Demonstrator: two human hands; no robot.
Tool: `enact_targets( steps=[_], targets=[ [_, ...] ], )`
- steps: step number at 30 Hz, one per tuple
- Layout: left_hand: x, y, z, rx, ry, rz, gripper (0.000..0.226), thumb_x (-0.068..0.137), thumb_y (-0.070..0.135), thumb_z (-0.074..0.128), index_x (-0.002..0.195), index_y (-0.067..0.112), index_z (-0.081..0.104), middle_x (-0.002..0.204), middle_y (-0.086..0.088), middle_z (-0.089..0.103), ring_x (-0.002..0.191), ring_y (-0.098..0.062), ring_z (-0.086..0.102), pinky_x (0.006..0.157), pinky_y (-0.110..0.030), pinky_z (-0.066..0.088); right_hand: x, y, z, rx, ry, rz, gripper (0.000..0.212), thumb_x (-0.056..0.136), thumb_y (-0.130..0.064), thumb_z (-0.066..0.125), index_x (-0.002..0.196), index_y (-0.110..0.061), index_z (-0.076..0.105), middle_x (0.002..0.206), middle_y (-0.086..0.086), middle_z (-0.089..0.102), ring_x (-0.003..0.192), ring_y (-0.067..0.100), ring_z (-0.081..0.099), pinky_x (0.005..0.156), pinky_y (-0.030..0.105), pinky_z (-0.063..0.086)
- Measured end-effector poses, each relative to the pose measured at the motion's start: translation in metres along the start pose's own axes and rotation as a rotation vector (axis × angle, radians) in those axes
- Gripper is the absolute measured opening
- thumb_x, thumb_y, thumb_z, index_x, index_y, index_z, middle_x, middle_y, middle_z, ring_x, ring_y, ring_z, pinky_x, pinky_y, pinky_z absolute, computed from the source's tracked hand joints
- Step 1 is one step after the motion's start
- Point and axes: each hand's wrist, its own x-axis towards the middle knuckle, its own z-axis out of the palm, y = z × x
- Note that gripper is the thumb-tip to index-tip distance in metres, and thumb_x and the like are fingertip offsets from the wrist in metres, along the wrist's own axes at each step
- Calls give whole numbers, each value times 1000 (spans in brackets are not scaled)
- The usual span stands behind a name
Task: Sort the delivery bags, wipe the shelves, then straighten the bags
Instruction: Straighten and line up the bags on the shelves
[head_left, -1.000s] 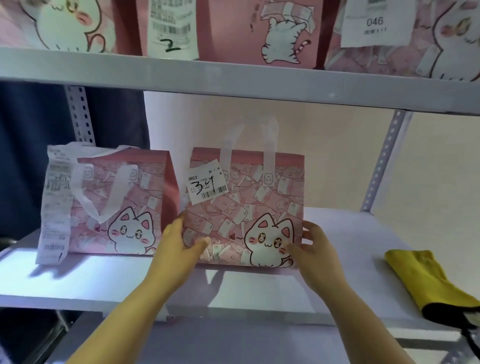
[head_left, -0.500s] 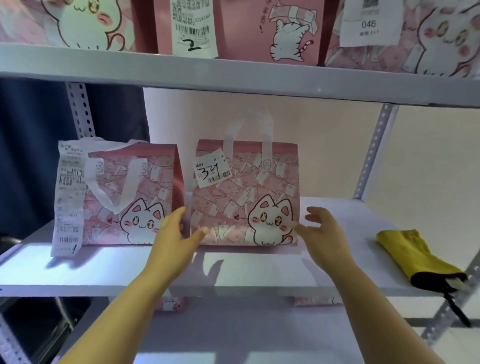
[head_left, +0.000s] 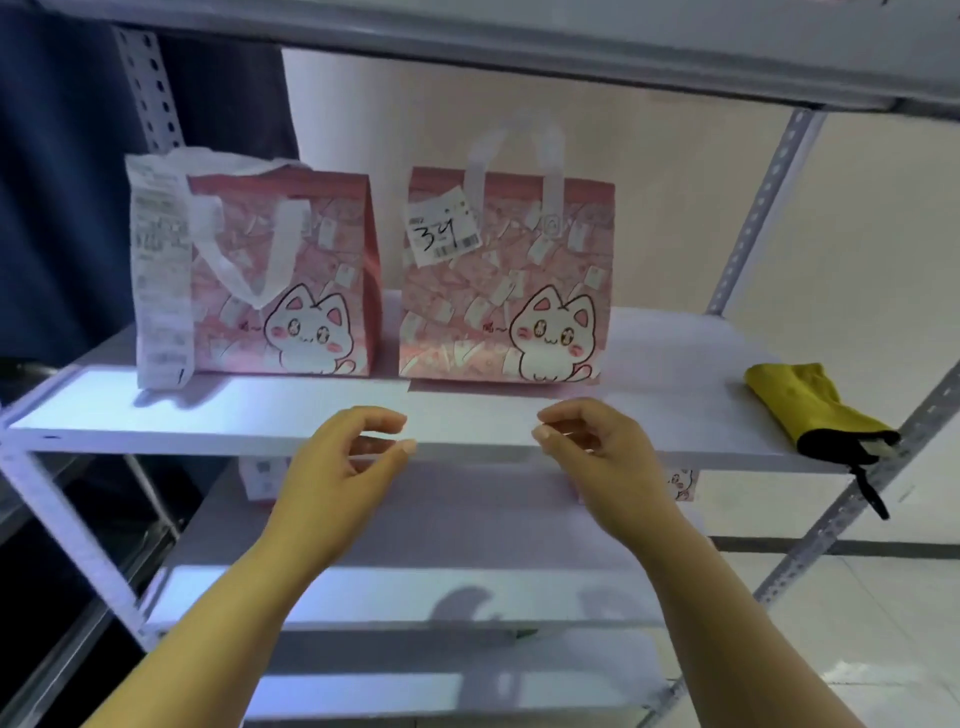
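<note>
Bags, two, pink with a cartoon cat, upright side by side on the shelf (head_left: 208, 415), set back from its front edge over the left half and middle, with a narrow gap between them, not touching. Left bag (head_left: 311, 270): handle flopped down over the face, long receipt (head_left: 158, 270) hanging down its left side to the shelf. Right bag (head_left: 519, 291): handles standing up, tag (head_left: 441, 234) marked 34 at the upper left of its face (tilted a little). Left hand (head_left: 337, 467) and right hand (head_left: 608, 457) both out at the shelf's front edge, below the right bag and apart from it; fingers loosely curled, thumb and forefinger close together, nothing held. Yellow cloth (head_left: 800, 400) at the right end of the shelf, near the front right corner, its black end and strap hanging over the edge. Lower shelf (head_left: 415, 597) beneath, under the forearms.
</note>
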Motion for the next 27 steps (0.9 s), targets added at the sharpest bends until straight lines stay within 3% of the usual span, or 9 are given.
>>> enact_targets(
  steps=[3, 9, 12, 18, 23, 27],
  targets=[
    [-28, -16, -4, 17, -15, -51, 12, 83, 28, 66, 92, 36, 64, 96, 12, 67, 88, -2, 62, 74, -23, 49, -17, 7, 14, 3, -105, 9, 6, 86, -27, 63, 89, -32, 64, 84, -13, 67, 80, -1, 61, 67, 10, 47],
    [-79, -56, -2, 62, -30, -220, 10, 82, 29, 67, 84, 39, 65, 89, 24, 65, 83, 4, 60, 66, -16, 43, -55, 35, 41, 14, -255, 86, 4, 86, -30, 64, 86, -34, 64, 82, -15, 65, 77, -3, 59, 65, 9, 45],
    [-101, -72, -1, 80, -59, -301, 9, 83, 28, 67, 84, 37, 64, 90, 17, 67, 77, 2, 60, 60, -14, 44, -71, 45, 56, -14, -297, 96, 8, 85, -30, 65, 82, -36, 62, 80, -16, 64, 72, -7, 56, 61, 4, 41],
    [-115, -106, -22, 102, -69, -406, 6, 84, 25, 66, 85, 31, 64, 88, 13, 66, 74, 1, 60, 58, -8, 40, -82, 59, 93, -93, -396, 201, 4, 85, -34, 63, 82, -37, 61, 83, -15, 63, 65, -3, 55, 60, 12, 45],
    [-97, -149, -50, 129, -82, -448, 6, 85, 25, 65, 85, 31, 63, 89, 9, 66, 72, -2, 59, 59, -12, 40, -69, 76, 142, -124, -379, 288, 2, 86, -32, 61, 86, -30, 62, 82, -13, 60, 68, 5, 55, 64, 23, 45],
    [-76, -199, -64, 182, -103, -432, 5, 85, 28, 65, 86, 32, 62, 88, 9, 65, 66, 1, 58, 53, -9, 39, -55, 103, 187, -122, -345, 314, 3, 88, -30, 60, 85, -29, 61, 82, -12, 60, 71, 6, 56, 64, 23, 44]
  ],
)
